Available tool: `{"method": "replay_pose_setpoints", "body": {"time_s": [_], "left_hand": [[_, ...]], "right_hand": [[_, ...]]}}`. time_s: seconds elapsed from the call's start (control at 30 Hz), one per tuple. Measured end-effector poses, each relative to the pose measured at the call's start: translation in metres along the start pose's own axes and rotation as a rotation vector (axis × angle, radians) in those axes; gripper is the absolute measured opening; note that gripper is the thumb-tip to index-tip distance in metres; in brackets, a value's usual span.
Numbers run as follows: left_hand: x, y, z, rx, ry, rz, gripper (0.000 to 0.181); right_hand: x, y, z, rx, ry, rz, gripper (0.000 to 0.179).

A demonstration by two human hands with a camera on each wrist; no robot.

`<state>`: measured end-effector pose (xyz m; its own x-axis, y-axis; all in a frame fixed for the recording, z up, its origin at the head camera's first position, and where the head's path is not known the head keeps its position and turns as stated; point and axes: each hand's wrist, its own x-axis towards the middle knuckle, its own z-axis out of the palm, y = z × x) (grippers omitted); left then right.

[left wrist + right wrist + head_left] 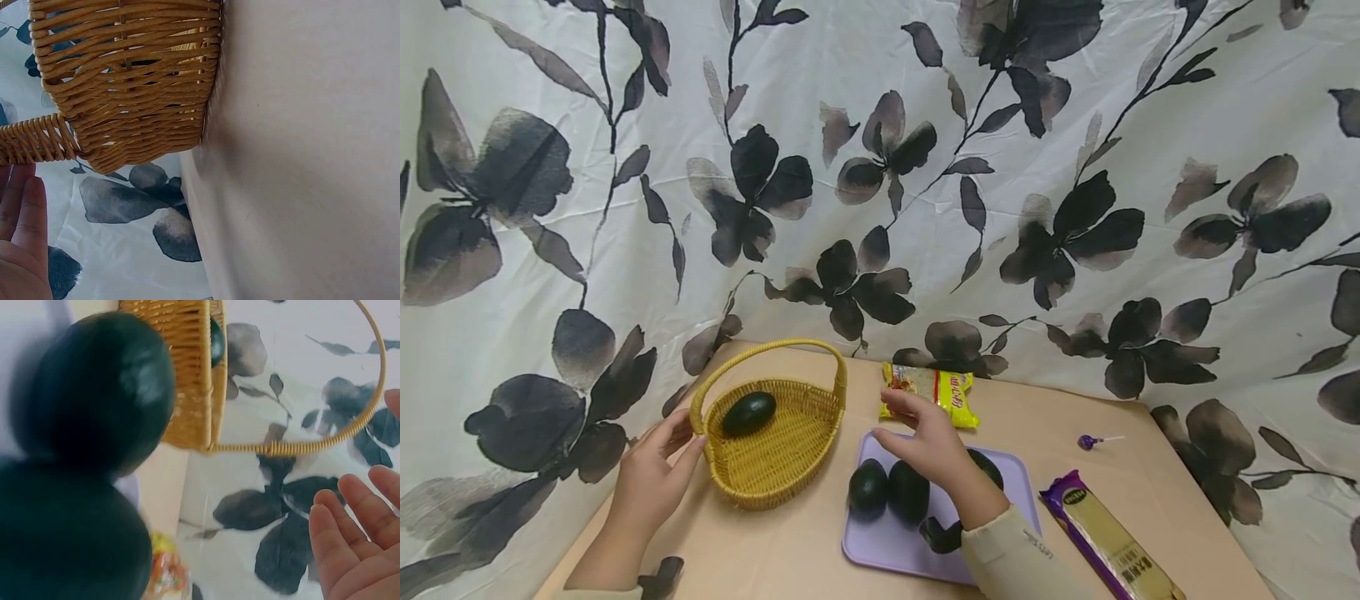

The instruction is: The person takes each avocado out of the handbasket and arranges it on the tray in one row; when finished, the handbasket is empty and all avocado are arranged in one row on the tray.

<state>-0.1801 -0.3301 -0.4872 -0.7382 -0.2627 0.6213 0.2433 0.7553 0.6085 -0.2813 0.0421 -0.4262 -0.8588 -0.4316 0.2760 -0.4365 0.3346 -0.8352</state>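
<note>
My left hand (653, 475) holds the yellow wicker basket (767, 496) where its arched handle joins the rim, thumb in front and fingers behind. In the left wrist view, straight fingers (28, 215) meet the handle (37, 139). One dark green avocado (748, 414) lies inside the basket. Over the lilac tray (887, 558) my right hand (934, 442) is spread with nothing in it; its fingers (365, 509) are extended in the right wrist view. On the tray sit several more avocados, one at the left (868, 489) and another beside it (908, 492), partly hidden by the right hand and forearm.
A yellow snack packet (955, 398) lies behind the tray. To the tray's right are a purple lollipop (1086, 442) and a long purple-and-gold noodle packet (1108, 537). A flowered cloth (880, 275) hangs at the table's back edge.
</note>
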Motion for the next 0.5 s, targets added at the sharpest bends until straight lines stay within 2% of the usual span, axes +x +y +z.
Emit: {"method": "replay_pose_setpoints", "body": {"time_s": [0.5], "left_hand": [[0.002,-0.003,-0.002,-0.025,-0.015,0.01,0.052]], "right_hand": [[0.047,-0.016,0.06,-0.027,-0.138,-0.051,0.057]]}}
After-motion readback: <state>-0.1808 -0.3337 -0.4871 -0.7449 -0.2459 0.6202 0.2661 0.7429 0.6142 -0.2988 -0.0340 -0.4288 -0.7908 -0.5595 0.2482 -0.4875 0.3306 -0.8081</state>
